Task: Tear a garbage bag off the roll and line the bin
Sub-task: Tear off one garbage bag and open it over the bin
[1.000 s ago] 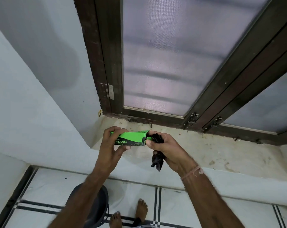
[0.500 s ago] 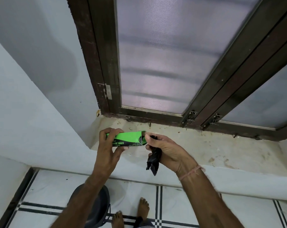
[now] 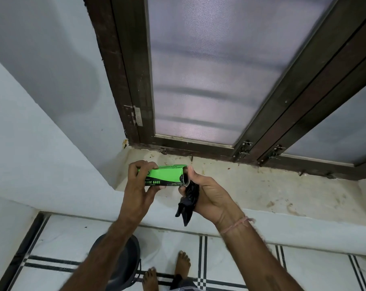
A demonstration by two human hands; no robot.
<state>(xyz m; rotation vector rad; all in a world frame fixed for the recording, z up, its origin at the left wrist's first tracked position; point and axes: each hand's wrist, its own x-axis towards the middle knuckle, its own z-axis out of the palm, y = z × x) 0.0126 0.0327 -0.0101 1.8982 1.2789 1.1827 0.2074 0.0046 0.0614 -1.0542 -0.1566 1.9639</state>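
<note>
— What do the hands hold?
— The left hand (image 3: 139,186) grips a green garbage bag box (image 3: 167,175) above the window ledge (image 3: 262,190). The right hand (image 3: 207,192) clutches a black bag (image 3: 188,203) trailing from the box's open end.
— And the bin?
— A dark bin (image 3: 128,263) stands on the floor below, beside bare feet.

A dark-framed frosted window (image 3: 209,76) fills twelve o'clock. A stained sill (image 3: 262,185) runs toward three o'clock. Striped floor tiles (image 3: 230,267) lie at six.

Bin (image 3: 127,263) half behind forearm.
</note>
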